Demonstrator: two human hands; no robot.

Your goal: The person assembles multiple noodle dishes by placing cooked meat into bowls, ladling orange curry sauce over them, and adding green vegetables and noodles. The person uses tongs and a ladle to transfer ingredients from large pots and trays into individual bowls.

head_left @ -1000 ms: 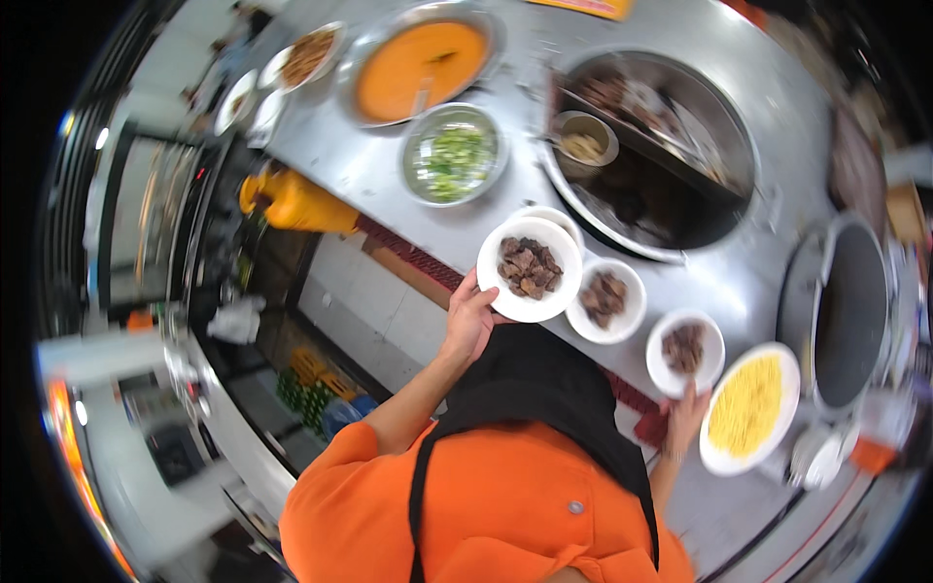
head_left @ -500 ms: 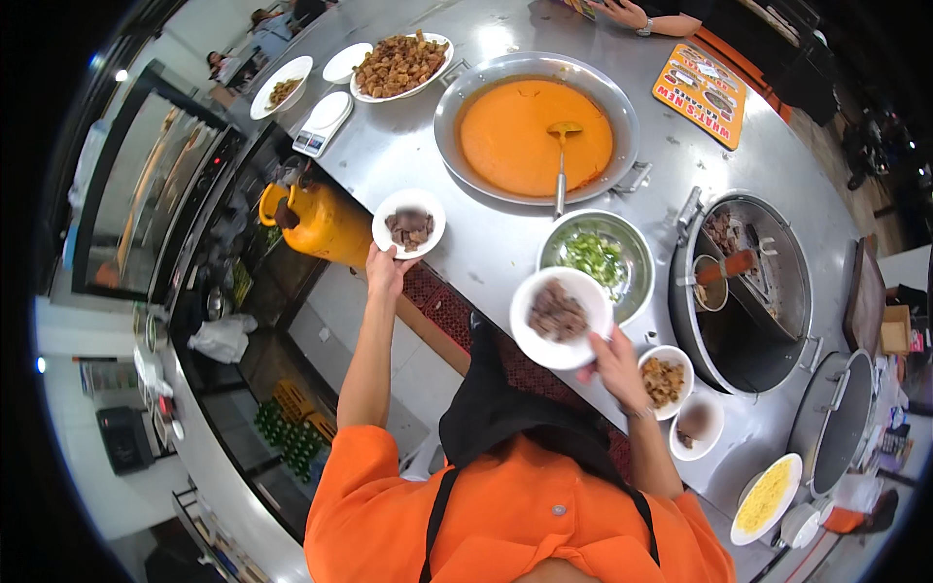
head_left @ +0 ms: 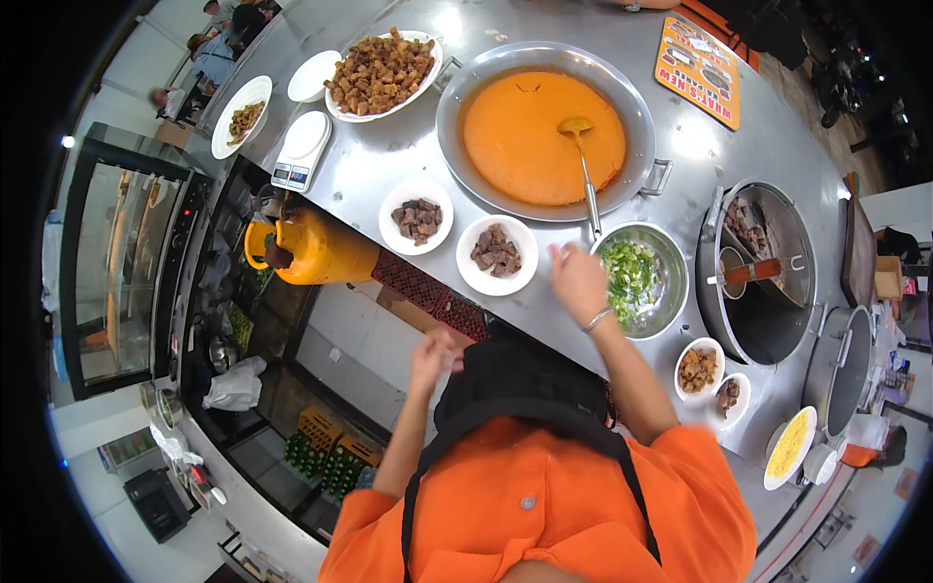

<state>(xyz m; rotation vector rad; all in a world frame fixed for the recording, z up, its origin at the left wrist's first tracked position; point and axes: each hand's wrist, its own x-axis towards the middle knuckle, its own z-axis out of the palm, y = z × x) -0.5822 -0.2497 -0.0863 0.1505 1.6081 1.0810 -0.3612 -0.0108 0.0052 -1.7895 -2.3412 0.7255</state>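
"Did the right grip (head_left: 580, 284) hold a bowl?"

"No bowl was in it. It looked blurry, so I could not tell if its fingers were open or closed."

"And the left grip (head_left: 435, 360)?"

"Its fingers were half curled, and I saw no bowl there. I could not tell if they were closed tight."

"So where were the bowls?"

"One white bowl (head_left: 466, 255) sat on the counter (head_left: 389, 160), just left of the right grip, not touching it. The other white bowl (head_left: 387, 219) was ahead of the left grip and a bit to its left. Both had dark bits of meat (head_left: 497, 251) in them."

"What step was it?"

"A bowl step, I think. Those two were down flat, and neither grip was on them."

"What did the next move call for?"

"To lift a bowl, I think a grip had to open, take the rim and keep it level. The right grip also had to mind the metal bowl of chopped greens (head_left: 675, 291) just to its right, and the ladle (head_left: 589, 194) just ahead."

"How were the arms?"

"The right arm (head_left: 632, 379) reached forward and slanted left, over the counter. The left arm (head_left: 398, 447) was bent near the black apron (head_left: 520, 389), and its grip hung short of the counter's edge."
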